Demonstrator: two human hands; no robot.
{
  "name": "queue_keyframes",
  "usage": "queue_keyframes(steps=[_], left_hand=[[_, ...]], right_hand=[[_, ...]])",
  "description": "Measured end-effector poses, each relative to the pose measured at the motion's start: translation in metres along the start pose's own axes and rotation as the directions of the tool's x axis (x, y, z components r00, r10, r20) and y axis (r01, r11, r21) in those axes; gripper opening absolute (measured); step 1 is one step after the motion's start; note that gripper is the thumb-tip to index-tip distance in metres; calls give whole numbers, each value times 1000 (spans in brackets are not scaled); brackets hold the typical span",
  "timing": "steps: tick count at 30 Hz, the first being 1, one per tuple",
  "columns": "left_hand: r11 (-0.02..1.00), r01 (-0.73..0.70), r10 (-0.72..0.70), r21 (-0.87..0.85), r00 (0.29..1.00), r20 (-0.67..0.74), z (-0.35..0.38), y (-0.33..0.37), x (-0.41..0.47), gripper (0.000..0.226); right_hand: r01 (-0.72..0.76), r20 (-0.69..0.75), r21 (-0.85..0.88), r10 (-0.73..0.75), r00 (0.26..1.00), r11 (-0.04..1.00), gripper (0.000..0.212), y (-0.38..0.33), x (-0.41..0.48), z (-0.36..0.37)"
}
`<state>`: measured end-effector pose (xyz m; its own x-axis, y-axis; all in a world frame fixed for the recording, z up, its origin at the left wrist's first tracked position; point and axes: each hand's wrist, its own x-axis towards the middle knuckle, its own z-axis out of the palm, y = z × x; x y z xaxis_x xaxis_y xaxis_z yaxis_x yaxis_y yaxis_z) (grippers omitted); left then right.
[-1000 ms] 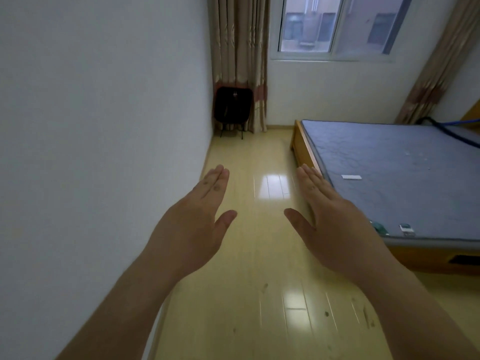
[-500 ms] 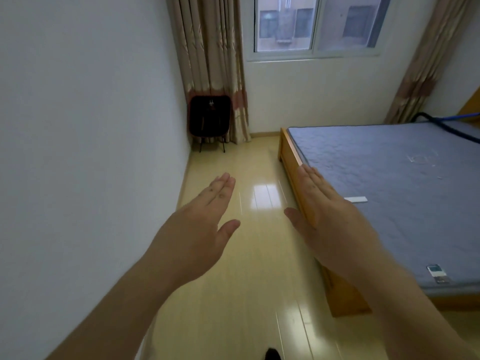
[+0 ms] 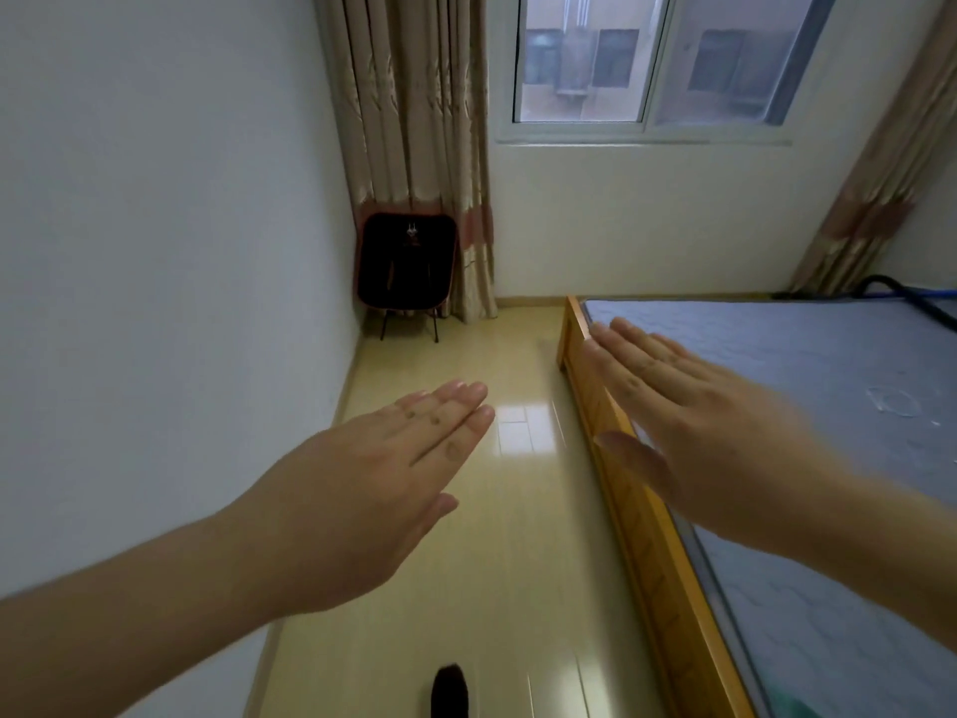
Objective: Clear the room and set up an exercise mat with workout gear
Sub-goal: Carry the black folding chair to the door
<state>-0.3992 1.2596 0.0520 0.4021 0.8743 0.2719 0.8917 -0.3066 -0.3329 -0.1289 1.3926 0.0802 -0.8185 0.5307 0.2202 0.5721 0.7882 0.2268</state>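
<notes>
hands: left hand (image 3: 362, 489) and right hand (image 3: 689, 422) both flat, empty | mat: not in view | far corner: folding chair (image 3: 406, 261), I think (dim there) | risk: shin clips bed frame (image 3: 657, 562), aisle narrow

The wall (image 3: 155, 251) runs along your left and the bed (image 3: 854, 365) along your right, with the floor (image 3: 518, 562) between them. Ahead, the chair (image 3: 406, 261) stands in the far left corner, before a curtain (image 3: 414, 95). The window (image 3: 647, 59) is right of that.
</notes>
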Motion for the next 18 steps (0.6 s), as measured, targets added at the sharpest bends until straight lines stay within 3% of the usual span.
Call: queue_keyframes(steps=[6,9,13,15,18], left_hand=[[998,-50,50,-30,999,1,80,-124,80,65],[997,-16,13,-78,999,-44,101,-192,136,64],[934,187,-231,-303,966,-113,125,-266,203,61],[843,303,-395,-444,909,-131,151,-294,232,60],[676,434,-579,-596,813,-65,205,-330,276,60]], right_hand=[[68,98,-62,-62,993,996,61,43,139,45],[32,107,-31,-28,994,999,62,67,214,64],[-109,48,93,104,993,990,65,95,304,89],[-166,-77,184,183,980,969,64,111,347,107],[-281,-21,339,306,952,898,70,142,407,141]])
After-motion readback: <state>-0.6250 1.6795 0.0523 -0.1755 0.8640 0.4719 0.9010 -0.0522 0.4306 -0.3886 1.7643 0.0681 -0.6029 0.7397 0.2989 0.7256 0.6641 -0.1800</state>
